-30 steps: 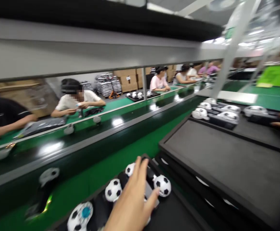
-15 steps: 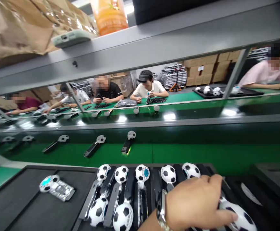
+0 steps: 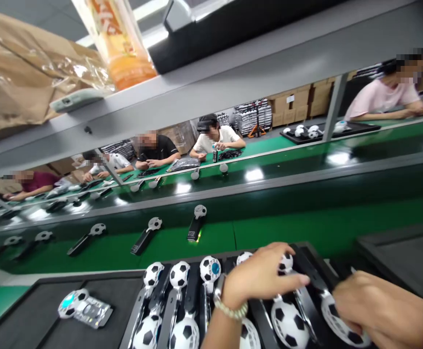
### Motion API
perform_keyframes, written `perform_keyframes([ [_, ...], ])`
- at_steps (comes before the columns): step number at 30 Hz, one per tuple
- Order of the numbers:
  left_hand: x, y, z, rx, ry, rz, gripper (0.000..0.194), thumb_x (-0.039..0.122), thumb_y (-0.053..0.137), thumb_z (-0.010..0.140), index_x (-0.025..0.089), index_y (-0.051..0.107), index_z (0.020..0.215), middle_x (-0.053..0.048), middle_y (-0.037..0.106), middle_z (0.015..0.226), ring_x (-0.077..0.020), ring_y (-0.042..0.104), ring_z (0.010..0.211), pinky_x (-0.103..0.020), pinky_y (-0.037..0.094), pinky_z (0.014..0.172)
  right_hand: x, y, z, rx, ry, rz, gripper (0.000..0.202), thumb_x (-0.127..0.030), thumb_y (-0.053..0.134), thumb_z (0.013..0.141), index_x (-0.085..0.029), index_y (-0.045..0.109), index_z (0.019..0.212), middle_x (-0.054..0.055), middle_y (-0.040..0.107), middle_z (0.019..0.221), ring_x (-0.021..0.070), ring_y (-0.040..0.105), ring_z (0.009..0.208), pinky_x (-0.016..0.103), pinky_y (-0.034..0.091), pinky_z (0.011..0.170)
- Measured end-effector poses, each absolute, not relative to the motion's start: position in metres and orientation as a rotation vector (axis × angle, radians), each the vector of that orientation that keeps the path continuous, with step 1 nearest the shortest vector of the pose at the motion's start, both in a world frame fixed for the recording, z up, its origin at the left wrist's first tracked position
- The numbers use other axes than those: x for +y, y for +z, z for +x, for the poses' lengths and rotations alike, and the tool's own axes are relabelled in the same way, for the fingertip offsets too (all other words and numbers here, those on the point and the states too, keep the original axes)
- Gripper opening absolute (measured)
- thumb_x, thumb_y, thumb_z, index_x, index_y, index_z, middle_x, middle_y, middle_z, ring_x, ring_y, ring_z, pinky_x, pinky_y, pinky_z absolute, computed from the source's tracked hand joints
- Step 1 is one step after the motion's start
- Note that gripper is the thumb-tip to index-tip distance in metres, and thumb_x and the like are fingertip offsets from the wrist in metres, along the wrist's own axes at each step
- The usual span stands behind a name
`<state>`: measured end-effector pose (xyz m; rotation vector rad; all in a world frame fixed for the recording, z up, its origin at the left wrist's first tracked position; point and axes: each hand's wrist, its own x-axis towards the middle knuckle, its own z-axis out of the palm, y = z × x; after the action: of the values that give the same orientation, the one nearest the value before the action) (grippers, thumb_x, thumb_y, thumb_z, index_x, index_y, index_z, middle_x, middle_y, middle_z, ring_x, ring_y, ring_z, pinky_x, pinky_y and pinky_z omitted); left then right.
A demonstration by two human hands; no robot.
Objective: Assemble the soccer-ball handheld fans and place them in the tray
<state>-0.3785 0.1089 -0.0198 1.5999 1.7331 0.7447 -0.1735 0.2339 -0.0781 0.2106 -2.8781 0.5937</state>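
Note:
My left hand (image 3: pixel 260 277) reaches over the tray with thumb and fingers apart, around a soccer-ball head (image 3: pixel 286 262) in the back row; I cannot see it gripping. A bracelet and a watch are on that wrist. My right hand (image 3: pixel 382 303), slightly blurred, has its fingers curled onto a soccer-ball-headed device (image 3: pixel 330 310) at the tray's right end. Between the hands lies another soccer-ball device (image 3: pixel 289 325) with a dark handle. Several more, such as one with a blue centre (image 3: pixel 210 269), lie in alternating directions in the black tray (image 3: pixel 187 257).
One device with an exposed circuit board (image 3: pixel 94 311) lies on the left black tray (image 3: pixel 22 310). Beyond, devices (image 3: pixel 197 223) lie spaced along the green conveyor (image 3: pixel 222 237). A grey shelf beam (image 3: pixel 197 104) crosses above, carrying an orange bottle (image 3: pixel 124 53). Co-workers sit opposite.
My left hand has moved left and back from the ball at the right end to the back row. My right hand has come into view from the right. The view has shifted and tilted.

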Motion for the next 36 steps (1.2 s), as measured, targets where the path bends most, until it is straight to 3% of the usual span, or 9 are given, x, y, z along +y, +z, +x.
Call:
perform_keyframes([
  [2,0.113,-0.022,-0.408,1.820,0.787,1.363,0.045,0.042,0.070,0.074,0.022,0.062,0.114,-0.008,0.064,0.117,-0.0261,0.062,0.102,-0.035,0.050,0.084,0.233,-0.069,-0.178,-2.886,0.561,0.245,0.017,-0.005,0.045,0.062,-0.021,0.049,0.066,0.000,0.056,0.060,0.0150,0.051,0.054,0.027,0.032,0.054],
  [4,0.118,-0.026,-0.446,1.993,0.802,1.214,0.039,0.040,0.062,0.082,0.019,0.061,0.114,-0.010,0.067,0.104,-0.0244,0.064,0.093,-0.037,0.051,0.079,0.233,-0.062,-0.182,-2.897,0.520,0.263,0.020,-0.003,0.043,0.058,-0.020,0.048,0.065,0.001,0.056,0.059,0.0150,0.051,0.054,0.027,0.030,0.053],
  [7,0.126,-0.035,-0.500,2.372,0.916,0.907,0.035,0.033,0.055,0.089,0.016,0.053,0.120,-0.010,0.056,0.122,-0.0233,0.057,0.106,-0.045,0.047,0.090,0.231,-0.057,-0.185,-2.901,0.502,0.303,0.022,-0.002,0.042,0.052,-0.019,0.048,0.063,0.000,0.056,0.057,0.0144,0.050,0.052,0.025,0.029,0.050],
  [12,0.128,-0.060,-0.528,2.561,1.066,0.516,0.039,0.032,0.058,0.088,0.016,0.051,0.123,-0.012,0.051,0.128,-0.0260,0.053,0.111,-0.048,0.047,0.092,0.229,-0.055,-0.186,-2.918,0.601,0.370,0.023,-0.002,0.042,0.048,-0.018,0.052,0.062,0.000,0.059,0.058,0.0128,0.051,0.052,0.023,0.030,0.050],
  [17,0.143,-0.069,-0.516,2.245,1.380,0.389,0.035,0.032,0.058,0.088,0.015,0.054,0.117,-0.009,0.057,0.118,-0.0226,0.059,0.101,-0.041,0.052,0.084,0.235,-0.052,-0.188,-2.947,0.642,0.298,0.025,0.000,0.042,0.049,-0.017,0.056,0.063,-0.001,0.063,0.062,0.0120,0.055,0.055,0.021,0.033,0.053],
  [23,0.162,-0.046,-0.467,1.493,1.780,0.344,0.025,0.035,0.052,0.091,0.013,0.059,0.101,-0.005,0.062,0.094,-0.0132,0.061,0.075,-0.029,0.053,0.065,0.239,-0.052,-0.189,-2.951,0.689,0.256,0.026,0.001,0.042,0.053,-0.016,0.058,0.065,0.000,0.064,0.063,0.0126,0.056,0.056,0.021,0.035,0.053],
  [27,0.155,-0.028,-0.410,1.098,1.864,0.344,0.019,0.022,0.050,0.083,0.008,0.062,0.090,-0.008,0.064,0.085,-0.0118,0.060,0.067,-0.024,0.051,0.060,0.236,-0.051,-0.187,-2.964,0.671,0.275,0.027,0.002,0.042,0.053,-0.016,0.058,0.066,0.000,0.063,0.063,0.0128,0.057,0.057,0.021,0.034,0.054],
  [36,0.149,-0.037,-0.370,0.938,1.887,0.215,0.010,0.013,0.053,0.073,0.007,0.061,0.076,-0.005,0.060,0.064,-0.0129,0.060,0.059,-0.026,0.054,0.060,0.234,-0.047,-0.184,-3.040,0.598,0.246,0.025,0.000,0.044,0.057,-0.017,0.057,0.068,0.001,0.063,0.064,0.0137,0.056,0.057,0.023,0.033,0.054],
])
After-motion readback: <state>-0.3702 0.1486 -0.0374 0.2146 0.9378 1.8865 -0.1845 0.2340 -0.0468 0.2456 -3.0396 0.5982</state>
